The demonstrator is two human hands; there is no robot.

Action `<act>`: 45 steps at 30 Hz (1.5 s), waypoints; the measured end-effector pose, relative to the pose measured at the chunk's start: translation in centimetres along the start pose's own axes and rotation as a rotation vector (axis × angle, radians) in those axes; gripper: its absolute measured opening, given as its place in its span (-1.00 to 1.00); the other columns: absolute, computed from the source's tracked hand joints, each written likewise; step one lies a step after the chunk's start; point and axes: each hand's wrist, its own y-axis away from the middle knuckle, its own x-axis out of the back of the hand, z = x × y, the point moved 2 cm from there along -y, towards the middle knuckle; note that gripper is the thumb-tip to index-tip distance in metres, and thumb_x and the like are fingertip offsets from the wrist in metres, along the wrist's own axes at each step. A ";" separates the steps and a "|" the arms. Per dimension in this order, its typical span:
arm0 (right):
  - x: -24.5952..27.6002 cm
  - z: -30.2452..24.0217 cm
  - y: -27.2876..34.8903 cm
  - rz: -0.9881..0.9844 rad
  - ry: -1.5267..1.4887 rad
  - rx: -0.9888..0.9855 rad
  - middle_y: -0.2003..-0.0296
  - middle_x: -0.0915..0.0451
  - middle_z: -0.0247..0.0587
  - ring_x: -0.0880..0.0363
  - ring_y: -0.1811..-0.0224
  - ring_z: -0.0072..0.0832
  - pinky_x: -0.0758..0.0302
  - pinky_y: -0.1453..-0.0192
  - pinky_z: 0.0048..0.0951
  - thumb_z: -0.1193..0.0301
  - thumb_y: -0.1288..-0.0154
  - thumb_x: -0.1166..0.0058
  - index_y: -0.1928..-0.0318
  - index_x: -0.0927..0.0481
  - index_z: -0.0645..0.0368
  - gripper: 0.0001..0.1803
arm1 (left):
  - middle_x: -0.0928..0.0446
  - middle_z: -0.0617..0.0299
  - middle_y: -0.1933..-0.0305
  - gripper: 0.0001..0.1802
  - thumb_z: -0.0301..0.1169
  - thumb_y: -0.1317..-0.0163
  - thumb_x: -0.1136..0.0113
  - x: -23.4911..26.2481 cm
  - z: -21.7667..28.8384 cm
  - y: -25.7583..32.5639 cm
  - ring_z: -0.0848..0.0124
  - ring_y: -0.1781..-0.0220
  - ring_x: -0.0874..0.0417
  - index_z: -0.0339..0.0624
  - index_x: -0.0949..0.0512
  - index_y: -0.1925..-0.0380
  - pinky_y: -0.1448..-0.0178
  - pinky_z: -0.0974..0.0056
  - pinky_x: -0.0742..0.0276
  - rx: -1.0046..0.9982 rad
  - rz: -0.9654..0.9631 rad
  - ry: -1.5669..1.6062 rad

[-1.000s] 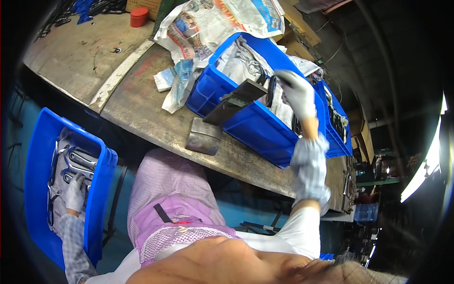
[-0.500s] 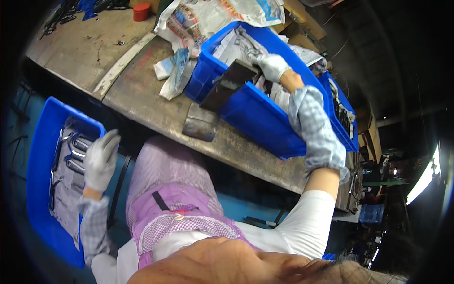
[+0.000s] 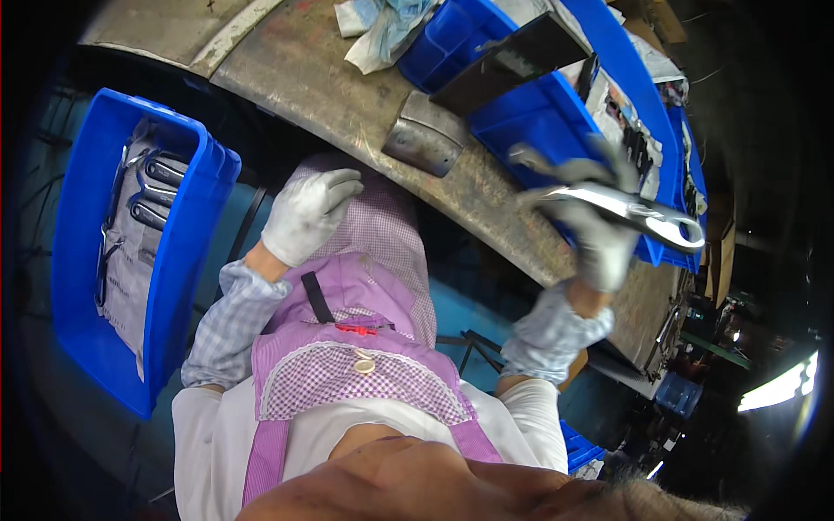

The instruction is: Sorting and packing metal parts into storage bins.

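Observation:
My right hand, in a white glove, grips a wrench with a shiny shaft, a dark handle and a holed end. Motion blurs its other end and the fingers. It is above the front of a blue bin on the workbench. Over my lap, my gloved left hand is open with slightly bent fingers, and nothing shows in it. To its left, a second blue bin holds paper and several dark-handled wrenches.
A dark metal plate leans across the bench bin's corner. Beside it, a curved metal piece lies on the worn workbench. Crumpled paper and plastic lie farther back. Another blue bin stands at the right.
My right hand has come out of the bench bin, toward me, with a wrench in it. My left hand has moved right, from the left bin to over my lap. The view has shifted too.

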 end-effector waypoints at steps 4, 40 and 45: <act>-5.4 10.4 -2.0 0.233 0.086 -0.229 0.34 -0.71 -0.15 -0.70 0.36 -0.47 -0.61 0.25 -0.50 0.58 -0.16 -0.36 0.10 -0.65 0.38 -0.71 | -0.66 0.25 -0.02 -0.80 -0.51 -0.16 -0.30 -2.1 0.0 -1.1 0.21 0.08 -0.70 -0.12 -0.67 0.18 0.01 0.17 -0.62 -0.033 -0.025 0.090; -3.6 19.5 0.4 0.184 0.545 0.127 0.17 -0.64 -0.17 -0.66 0.15 -0.22 -0.63 0.04 -0.28 0.28 0.12 -0.55 0.30 -0.70 0.13 -0.64 | -0.62 0.18 0.51 -0.42 0.17 0.00 -0.47 -5.8 -0.6 -8.8 0.26 0.44 -0.67 -0.16 -0.61 0.43 0.27 0.19 -0.55 0.537 -0.065 -0.193; -3.5 19.4 0.5 0.201 0.643 0.174 0.18 -0.64 -0.18 -0.67 0.16 -0.24 -0.64 0.04 -0.26 0.29 0.13 -0.57 0.29 -0.70 0.12 -0.62 | -0.62 0.17 0.51 -0.43 0.15 0.01 -0.48 -5.8 -0.3 -9.0 0.25 0.44 -0.66 -0.17 -0.60 0.44 0.26 0.18 -0.55 0.571 -0.098 -0.133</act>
